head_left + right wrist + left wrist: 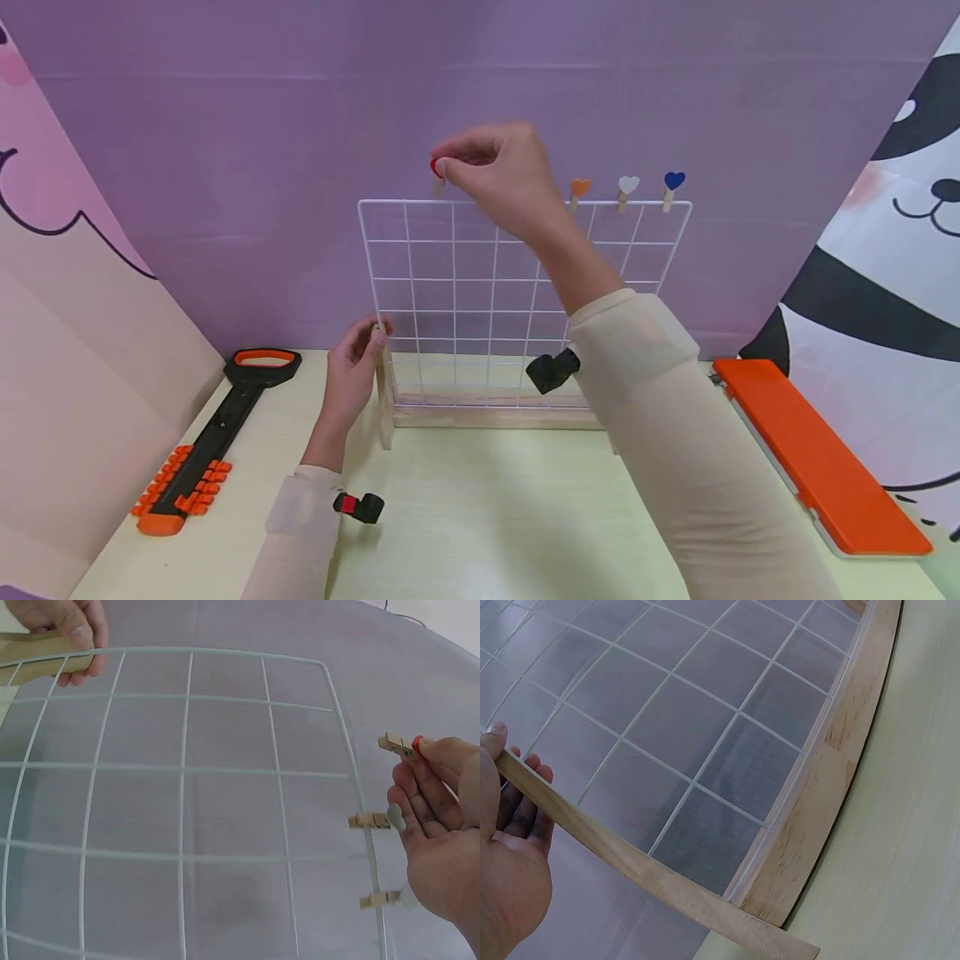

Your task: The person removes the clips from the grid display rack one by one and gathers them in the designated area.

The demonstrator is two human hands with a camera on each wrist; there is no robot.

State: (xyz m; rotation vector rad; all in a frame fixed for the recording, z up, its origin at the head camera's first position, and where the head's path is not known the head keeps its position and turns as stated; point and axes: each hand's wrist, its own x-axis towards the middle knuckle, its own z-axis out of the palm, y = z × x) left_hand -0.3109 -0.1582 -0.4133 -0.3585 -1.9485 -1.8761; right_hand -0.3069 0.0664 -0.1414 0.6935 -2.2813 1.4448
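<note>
- The right grip point(513, 175) pinches a small wooden clothespin with a red heart point(397, 744) between thumb and fingertips, at the heart end; that is sound, since pressure there should spread the nose.
- The nose of this clothespin is just above the white wire grid's top wire point(405, 201), near its left part, and does not touch it in the right wrist view. The step looks to be clipping it on: squeeze fully, line the nose up square over the wire, lower it straight, then release gently.
- Just beside the right grip, two more clothespins point(369, 820) point(381, 899) are clipped on that wire, hidden from the head view; care is needed so the palm does not knock them.
- The left grip point(352, 367) holds the pale wooden side upright point(386, 400) between thumb and fingers; a steady hold here should stop the frame from tipping under a downward push.
- Farther right on the wire sit orange point(580, 187), white point(628, 185) and blue heart clothespins point(674, 180), upright and apart; similar spacing would look tidy.
- The stand's wooden base bar point(495, 419) rests on the pale tabletop point(487, 517).
</note>
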